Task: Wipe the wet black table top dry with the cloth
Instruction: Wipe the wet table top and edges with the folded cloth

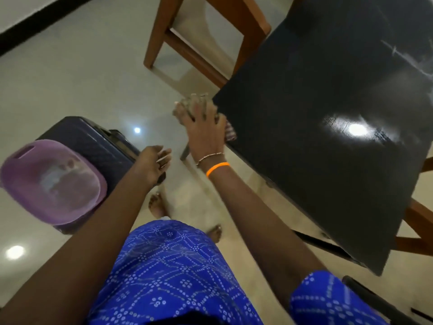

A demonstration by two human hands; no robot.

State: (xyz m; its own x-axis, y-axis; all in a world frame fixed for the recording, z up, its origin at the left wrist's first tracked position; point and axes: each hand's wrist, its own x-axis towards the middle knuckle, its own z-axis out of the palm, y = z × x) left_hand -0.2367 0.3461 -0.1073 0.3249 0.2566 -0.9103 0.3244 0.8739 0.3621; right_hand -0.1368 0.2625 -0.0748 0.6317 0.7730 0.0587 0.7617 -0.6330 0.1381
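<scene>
The black table top [328, 127] fills the right side of the view, glossy, with a lamp glare and pale streaks toward the far right. My right hand [201, 123] is at the table's near-left corner, blurred, fingers spread over a small striped cloth [230, 132] that shows beneath the palm at the table's edge. My left hand [157, 161] hangs over the floor to the left of the table with fingers loosely curled and nothing in it.
A wooden chair [206, 43] stands by the table's far-left side. A purple plastic basin [51, 181] sits on a dark suitcase [98, 144] at the left. More chair legs [417, 221] show under the table at the right. The floor is pale tile.
</scene>
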